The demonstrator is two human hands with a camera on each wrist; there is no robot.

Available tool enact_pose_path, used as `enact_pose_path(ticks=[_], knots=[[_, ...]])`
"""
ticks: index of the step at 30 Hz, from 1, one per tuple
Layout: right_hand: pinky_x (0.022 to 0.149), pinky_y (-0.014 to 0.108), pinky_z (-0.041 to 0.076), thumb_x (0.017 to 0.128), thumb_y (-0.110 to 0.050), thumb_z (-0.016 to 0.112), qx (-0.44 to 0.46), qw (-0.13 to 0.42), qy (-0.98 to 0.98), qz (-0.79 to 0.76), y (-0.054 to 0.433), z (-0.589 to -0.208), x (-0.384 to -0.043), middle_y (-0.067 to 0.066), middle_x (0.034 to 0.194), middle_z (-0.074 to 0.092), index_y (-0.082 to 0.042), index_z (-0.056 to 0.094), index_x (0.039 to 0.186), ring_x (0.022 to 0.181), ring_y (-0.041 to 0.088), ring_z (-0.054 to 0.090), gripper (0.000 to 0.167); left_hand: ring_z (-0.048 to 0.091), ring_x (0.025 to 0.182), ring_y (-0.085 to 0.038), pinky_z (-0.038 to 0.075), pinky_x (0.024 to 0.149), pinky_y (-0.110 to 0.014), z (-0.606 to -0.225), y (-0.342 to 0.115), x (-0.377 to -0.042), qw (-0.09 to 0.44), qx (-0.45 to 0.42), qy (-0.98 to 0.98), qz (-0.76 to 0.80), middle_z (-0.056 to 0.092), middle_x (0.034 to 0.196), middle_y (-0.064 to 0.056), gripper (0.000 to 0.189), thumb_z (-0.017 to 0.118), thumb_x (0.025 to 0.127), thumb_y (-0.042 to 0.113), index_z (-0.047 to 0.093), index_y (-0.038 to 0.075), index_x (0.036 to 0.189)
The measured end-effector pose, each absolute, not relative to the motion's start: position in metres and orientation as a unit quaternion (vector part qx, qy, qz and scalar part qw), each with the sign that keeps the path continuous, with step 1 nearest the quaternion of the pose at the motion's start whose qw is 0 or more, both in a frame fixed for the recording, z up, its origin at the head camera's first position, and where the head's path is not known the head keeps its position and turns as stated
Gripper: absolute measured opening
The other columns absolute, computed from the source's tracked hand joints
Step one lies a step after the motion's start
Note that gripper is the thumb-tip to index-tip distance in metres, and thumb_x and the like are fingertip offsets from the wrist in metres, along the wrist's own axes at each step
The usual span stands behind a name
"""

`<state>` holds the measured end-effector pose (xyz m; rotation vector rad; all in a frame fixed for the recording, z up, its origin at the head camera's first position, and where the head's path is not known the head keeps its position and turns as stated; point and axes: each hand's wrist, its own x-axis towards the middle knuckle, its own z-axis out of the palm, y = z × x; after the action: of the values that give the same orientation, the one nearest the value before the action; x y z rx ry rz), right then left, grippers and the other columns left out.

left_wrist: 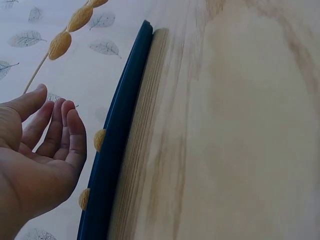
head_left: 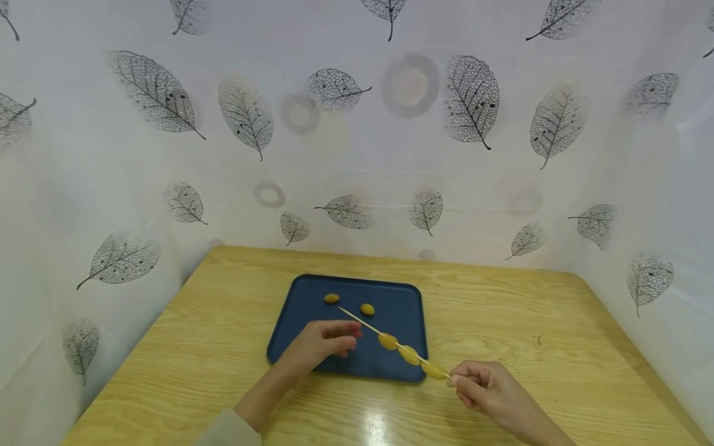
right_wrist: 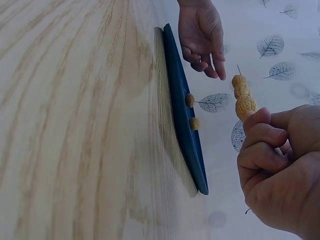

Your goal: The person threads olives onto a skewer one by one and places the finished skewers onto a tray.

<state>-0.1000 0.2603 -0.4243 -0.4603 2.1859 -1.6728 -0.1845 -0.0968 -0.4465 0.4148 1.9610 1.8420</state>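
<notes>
My right hand [head_left: 491, 393] pinches the blunt end of a thin wooden skewer [head_left: 357, 318] between thumb and curled fingers. Three wrinkled, yellow-brown oval dried fruits [head_left: 409, 355] are threaded on it, close to the grip. The bare pointed end slants up and left over the tray. Beneath the skewer, the dark blue tray [head_left: 357, 365] lies on the table. Two loose dried fruits of the same kind, one on the left [head_left: 331, 298] and one on the right [head_left: 367, 310], sit in its far half. Over the tray's near left part, my left hand [head_left: 320, 344] hovers with loosely bent fingers and holds nothing.
The wood-grain table [head_left: 223, 310] extends around the tray on all sides. Behind it and along both sides hangs a pale sheet [head_left: 357, 161] printed with dark leaf skeletons.
</notes>
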Motion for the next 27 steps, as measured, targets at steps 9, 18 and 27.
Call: enact_pose_path(ticks=[9, 18, 27], knots=[[0.04, 0.03, 0.027, 0.109, -0.011, 0.053, -0.166, 0.161, 0.773, -0.59, 0.269, -0.424, -0.096, -0.007, 0.072, 0.058, 0.015, 0.063, 0.104, 0.054, 0.002, 0.038, 0.028, 0.067, 0.113, -0.027, 0.058, 0.091, -0.034, -0.449, -0.107, -0.201, 0.168, 0.116, 0.721, 0.662, 0.067, 0.133, -0.018, 0.045, 0.069, 0.101, 0.024, 0.064, -0.003, 0.137], [0.038, 0.03, 0.028, 0.108, -0.009, 0.054, -0.159, 0.145, 0.781, -0.586, 0.274, -0.426, -0.096, -0.007, 0.072, 0.058, 0.014, 0.064, 0.103, 0.052, 0.003, 0.038, 0.026, 0.066, 0.117, -0.032, 0.058, 0.09, -0.031, -0.45, -0.109, -0.213, 0.14, 0.099, 0.724, 0.668, 0.067, 0.134, -0.019, 0.045, 0.069, 0.102, 0.02, 0.062, -0.005, 0.138], [0.04, 0.032, 0.027, 0.109, -0.011, 0.053, -0.141, 0.155, 0.779, -0.591, 0.28, -0.424, -0.094, -0.005, 0.072, 0.057, 0.015, 0.063, 0.104, 0.052, 0.005, 0.035, 0.029, 0.069, 0.112, -0.026, 0.059, 0.09, -0.036, -0.456, -0.088, -0.228, 0.11, 0.075, 0.743, 0.655, 0.07, 0.127, -0.016, 0.038, 0.071, 0.1, 0.017, 0.068, -0.002, 0.133]])
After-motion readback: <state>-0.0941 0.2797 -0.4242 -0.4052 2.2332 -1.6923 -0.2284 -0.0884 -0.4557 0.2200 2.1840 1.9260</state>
